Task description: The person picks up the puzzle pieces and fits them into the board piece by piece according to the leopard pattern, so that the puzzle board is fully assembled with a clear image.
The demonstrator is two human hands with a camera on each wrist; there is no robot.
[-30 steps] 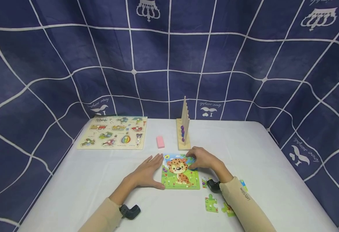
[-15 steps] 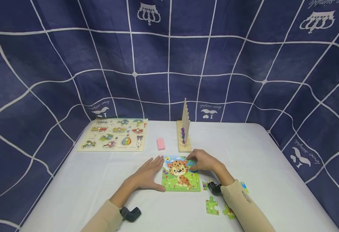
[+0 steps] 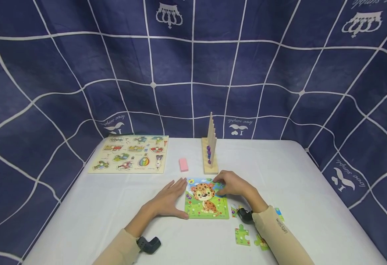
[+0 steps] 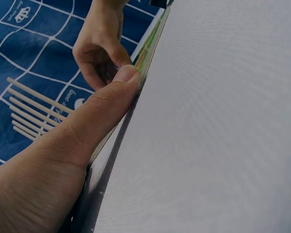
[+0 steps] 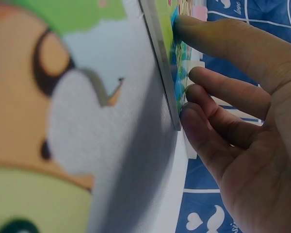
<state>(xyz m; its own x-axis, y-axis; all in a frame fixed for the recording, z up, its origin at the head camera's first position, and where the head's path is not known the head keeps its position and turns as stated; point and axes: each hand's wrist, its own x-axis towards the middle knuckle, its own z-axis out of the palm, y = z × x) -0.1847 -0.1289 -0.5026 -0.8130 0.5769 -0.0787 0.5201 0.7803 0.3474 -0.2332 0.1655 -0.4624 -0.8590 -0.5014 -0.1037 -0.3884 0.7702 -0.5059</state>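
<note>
A square jigsaw puzzle (image 3: 206, 202) with a cartoon leopard on green and blue lies on the white table. My left hand (image 3: 169, 198) rests along its left edge, fingers spread and thumb at the near left corner. At the upper right corner, my right hand (image 3: 231, 183) bends over the board. In the right wrist view, its thumb and fingertips (image 5: 186, 29) come down round a blue-edged puzzle piece (image 5: 175, 29) at the board's surface, most of it hidden by the hand. The left wrist view shows my left thumb (image 4: 99, 109) against the board's side.
Loose puzzle pieces (image 3: 242, 235) lie right of the board, partly under my right forearm. Behind it stand a pink block (image 3: 183, 165) and a wooden peg stand (image 3: 210, 167) with purple beads. A vehicle peg puzzle (image 3: 127, 154) lies at the back left, before a blue curtain (image 3: 193, 66).
The whole head view has shifted slightly downward in the picture since a second ago. Both hands keep their places at the puzzle, the right fingers barely moving.
</note>
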